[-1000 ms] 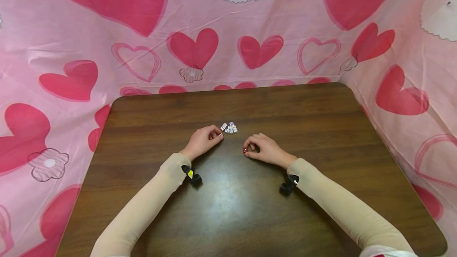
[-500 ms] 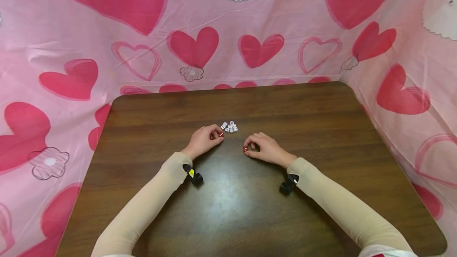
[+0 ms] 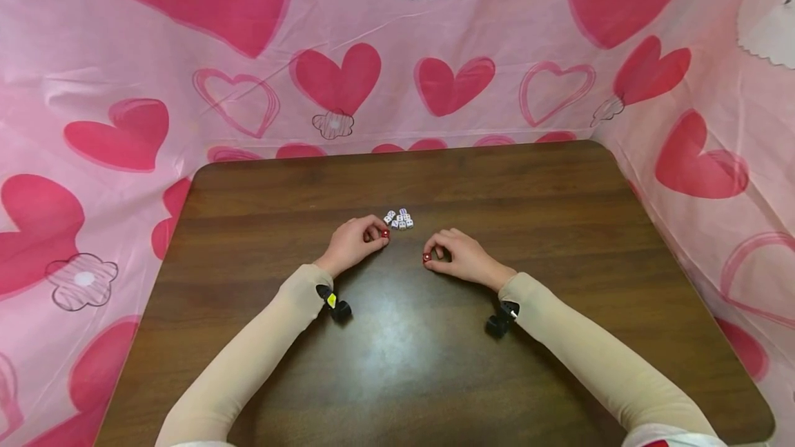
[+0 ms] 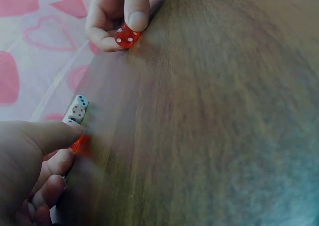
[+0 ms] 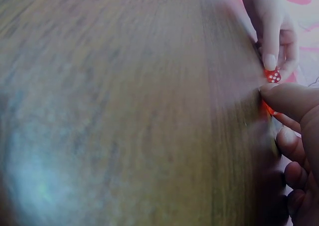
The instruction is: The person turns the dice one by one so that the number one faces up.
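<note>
My left hand (image 3: 350,243) pinches a red die (image 3: 386,234) between thumb and fingertips, just in front of a small cluster of white dice (image 3: 402,220). In the right wrist view, white pips show on that red die (image 5: 273,76). A second red die (image 3: 427,258) is pinched by my right hand (image 3: 466,259), to the right of the cluster and nearer to me. The left wrist view shows this translucent second die (image 4: 127,37) under the thumb. Fingers partly cover both dice. Whether either one touches the table cannot be told.
Both hands are over a brown wooden table (image 3: 397,336) with rounded corners. A pink cloth (image 3: 391,26) with hearts hangs behind it and along both sides. Black wrist cameras (image 3: 497,325) are strapped over the beige sleeves (image 3: 261,350).
The die in my left hand shows a redder face than one second ago, so it looks turned. Both hands stay in nearly the same place, and the white dice have not moved.
</note>
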Motion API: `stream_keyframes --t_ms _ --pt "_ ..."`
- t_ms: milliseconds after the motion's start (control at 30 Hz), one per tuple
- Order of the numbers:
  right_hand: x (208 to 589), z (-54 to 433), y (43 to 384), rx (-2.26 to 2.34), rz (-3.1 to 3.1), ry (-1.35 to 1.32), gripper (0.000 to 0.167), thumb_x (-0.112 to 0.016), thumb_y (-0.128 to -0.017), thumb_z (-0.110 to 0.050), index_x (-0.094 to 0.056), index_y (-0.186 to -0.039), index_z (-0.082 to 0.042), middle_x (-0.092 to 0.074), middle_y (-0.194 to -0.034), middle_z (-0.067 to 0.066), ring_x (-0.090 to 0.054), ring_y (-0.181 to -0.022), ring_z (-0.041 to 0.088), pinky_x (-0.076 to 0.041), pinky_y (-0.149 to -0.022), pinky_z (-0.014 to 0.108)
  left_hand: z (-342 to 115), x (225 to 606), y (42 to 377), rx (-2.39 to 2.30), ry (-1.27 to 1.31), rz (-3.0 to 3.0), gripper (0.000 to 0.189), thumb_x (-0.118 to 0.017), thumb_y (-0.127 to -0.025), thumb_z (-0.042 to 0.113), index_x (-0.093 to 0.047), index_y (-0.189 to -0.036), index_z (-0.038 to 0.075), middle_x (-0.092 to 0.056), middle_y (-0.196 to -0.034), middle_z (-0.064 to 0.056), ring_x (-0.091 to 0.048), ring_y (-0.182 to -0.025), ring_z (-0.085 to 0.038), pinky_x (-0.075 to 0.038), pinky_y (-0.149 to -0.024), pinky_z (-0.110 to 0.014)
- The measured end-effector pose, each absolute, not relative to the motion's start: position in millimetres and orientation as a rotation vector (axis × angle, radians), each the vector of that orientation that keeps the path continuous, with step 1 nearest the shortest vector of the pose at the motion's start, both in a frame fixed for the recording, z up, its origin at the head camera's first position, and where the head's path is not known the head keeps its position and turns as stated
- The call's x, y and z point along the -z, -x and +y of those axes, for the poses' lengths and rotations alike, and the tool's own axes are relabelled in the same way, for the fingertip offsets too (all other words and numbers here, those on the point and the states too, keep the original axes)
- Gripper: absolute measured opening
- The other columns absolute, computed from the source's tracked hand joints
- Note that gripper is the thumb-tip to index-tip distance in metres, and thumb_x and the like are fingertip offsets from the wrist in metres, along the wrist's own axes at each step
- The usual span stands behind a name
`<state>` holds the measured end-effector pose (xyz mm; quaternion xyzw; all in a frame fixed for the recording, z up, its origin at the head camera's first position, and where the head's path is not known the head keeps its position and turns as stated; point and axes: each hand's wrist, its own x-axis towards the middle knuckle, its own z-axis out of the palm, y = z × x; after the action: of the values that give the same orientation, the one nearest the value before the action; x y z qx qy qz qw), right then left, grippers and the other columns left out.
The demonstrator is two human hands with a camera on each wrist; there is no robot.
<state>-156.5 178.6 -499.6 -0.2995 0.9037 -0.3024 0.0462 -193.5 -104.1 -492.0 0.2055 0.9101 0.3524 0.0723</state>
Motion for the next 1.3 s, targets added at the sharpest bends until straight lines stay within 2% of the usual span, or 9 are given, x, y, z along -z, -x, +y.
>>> stream_keyframes --t_ms 233,433,767,967,1033,1300 --pt "501 178 157 0.925 2.757 0.920 0.018 -0.081 -0.092 -0.026 -0.069 -0.103 -0.021 -0.052 -0.084 -0.007 -0.046 -0.084 0.014 -0.038 -0.074 0.033 -105 493 192 -1.071 -0.643 2.750 0.014 -0.074 -0.099 0.028 -0.075 -0.107 0.017 -0.069 -0.085 0.005 -0.058 -0.079 -0.015 -0.046 -0.077 -0.036" --pt "501 178 157 0.920 2.755 0.903 0.019 -0.082 -0.092 -0.026 -0.069 -0.103 -0.021 -0.051 -0.084 -0.007 -0.045 -0.084 0.015 -0.038 -0.075 0.033 -107 494 187 -1.085 -0.728 2.775 0.009 -0.077 -0.096 0.023 -0.076 -0.100 0.015 -0.070 -0.086 0.004 -0.062 -0.078 -0.012 -0.050 -0.077 -0.035" --pt "501 179 157 0.922 2.750 0.880 0.019 -0.082 -0.091 -0.025 -0.069 -0.103 -0.021 -0.052 -0.085 -0.006 -0.046 -0.085 0.015 -0.038 -0.075 0.033 -103 491 178 -1.058 -0.812 2.737 0.009 -0.080 -0.094 0.017 -0.075 -0.098 0.010 -0.070 -0.084 0.003 -0.063 -0.077 -0.009 -0.053 -0.076 -0.031" --pt "498 178 157 0.911 2.745 0.875 0.016 -0.082 -0.091 -0.026 -0.068 -0.097 -0.022 -0.054 -0.085 -0.007 -0.048 -0.085 0.015 -0.039 -0.076 0.033 -99 493 172 -1.035 -0.809 2.730 0.009 -0.082 -0.092 0.021 -0.076 -0.094 0.015 -0.070 -0.080 0.007 -0.062 -0.073 -0.005 -0.050 -0.073 -0.029" --pt "497 177 157 0.905 2.740 0.877 0.016 -0.082 -0.091 -0.027 -0.068 -0.096 -0.022 -0.055 -0.085 -0.007 -0.048 -0.085 0.014 -0.039 -0.076 0.033 -97 493 170 -1.027 -0.834 2.733 0.010 -0.083 -0.090 0.023 -0.076 -0.093 0.017 -0.071 -0.079 0.009 -0.062 -0.072 -0.005 -0.050 -0.072 -0.030" --pt "495 171 156 0.852 2.747 0.915 0.015 -0.083 -0.090 -0.032 -0.070 -0.094 -0.024 -0.055 -0.082 -0.011 -0.044 -0.081 0.014 -0.035 -0.079 0.036 -87 495 160 -0.970 -0.861 2.763 0.013 -0.086 -0.087 0.031 -0.076 -0.092 0.024 -0.074 -0.079 0.015 -0.063 -0.077 -0.007 -0.041 -0.087 -0.043"
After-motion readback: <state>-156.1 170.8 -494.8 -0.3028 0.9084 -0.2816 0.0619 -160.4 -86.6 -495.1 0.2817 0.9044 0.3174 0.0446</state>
